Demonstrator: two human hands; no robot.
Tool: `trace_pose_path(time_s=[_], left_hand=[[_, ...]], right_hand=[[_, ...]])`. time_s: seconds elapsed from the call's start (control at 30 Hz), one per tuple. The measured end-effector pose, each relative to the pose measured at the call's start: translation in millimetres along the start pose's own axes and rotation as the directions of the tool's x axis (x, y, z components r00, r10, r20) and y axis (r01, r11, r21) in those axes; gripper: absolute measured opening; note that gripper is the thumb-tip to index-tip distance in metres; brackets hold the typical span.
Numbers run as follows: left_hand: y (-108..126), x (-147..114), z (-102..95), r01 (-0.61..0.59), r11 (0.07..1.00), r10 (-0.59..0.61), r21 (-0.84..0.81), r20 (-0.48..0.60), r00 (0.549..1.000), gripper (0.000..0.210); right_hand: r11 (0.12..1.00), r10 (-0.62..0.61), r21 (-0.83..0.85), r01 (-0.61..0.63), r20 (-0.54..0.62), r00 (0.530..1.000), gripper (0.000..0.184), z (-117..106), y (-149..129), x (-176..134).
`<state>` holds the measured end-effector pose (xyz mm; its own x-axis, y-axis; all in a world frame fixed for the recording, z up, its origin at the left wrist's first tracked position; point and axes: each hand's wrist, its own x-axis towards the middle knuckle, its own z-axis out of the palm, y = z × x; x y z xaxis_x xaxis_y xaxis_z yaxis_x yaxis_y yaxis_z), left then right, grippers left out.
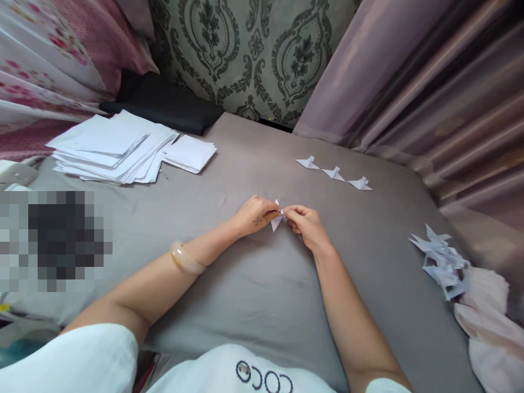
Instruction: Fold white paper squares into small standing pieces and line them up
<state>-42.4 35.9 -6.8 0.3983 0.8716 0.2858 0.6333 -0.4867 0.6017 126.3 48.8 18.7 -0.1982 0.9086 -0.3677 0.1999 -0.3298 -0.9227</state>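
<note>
Between my two hands is a small white origami bird (pixel 276 222), its pointed ends showing above and below my left fingers. My left hand (pixel 256 214) pinches it from the left, thumb and fingers closed. From the right, my right hand (pixel 305 222) closes its fingertips on a small tip of the same paper. The fingers hide the middle of the fold. Beyond my right hand, three finished-looking white paper birds (pixel 333 173) lie in a slanting row on the grey sheet (pixel 245 295).
At the left back lies a large stack of white paper (pixel 110 144), with a smaller stack of paper squares (pixel 190 153) beside it. A black cushion-like item (pixel 164 101) sits behind. Several folded paper birds (pixel 444 259) are heaped at the right edge near a pink cloth (pixel 491 327).
</note>
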Motion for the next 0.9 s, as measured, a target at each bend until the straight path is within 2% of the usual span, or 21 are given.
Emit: trace_pose_path(time_s=[0.27, 0.53, 0.77, 0.9], left_hand=[[-2.1, 0.2, 0.6, -0.017, 0.999, 0.017, 0.028, 0.007, 1.000, 0.028], [0.7, 0.0, 0.4, 0.024, 0.999, -0.023, 0.044, -0.007, 1.000, 0.026], [1.3, 0.9, -0.6, 0.018, 1.000, -0.018, 0.023, -0.010, 1.000, 0.027], [3.6, -0.1, -1.2, 0.087, 0.996, -0.087, 0.009, -0.026, 0.996, 0.023]], right_hand=[[0.988, 0.068, 0.131, -0.079, 0.086, 0.994, 0.019, -1.3, 0.4, 4.3], [0.985, 0.085, 0.144, -0.091, 0.047, 0.995, 0.017, 0.6, 1.0, 4.2], [0.983, 0.068, 0.169, -0.078, 0.062, 0.996, 0.020, 0.2, 2.9, 4.5], [0.980, 0.075, 0.181, -0.084, 0.061, 0.995, 0.022, -0.1, 2.1, 4.0]])
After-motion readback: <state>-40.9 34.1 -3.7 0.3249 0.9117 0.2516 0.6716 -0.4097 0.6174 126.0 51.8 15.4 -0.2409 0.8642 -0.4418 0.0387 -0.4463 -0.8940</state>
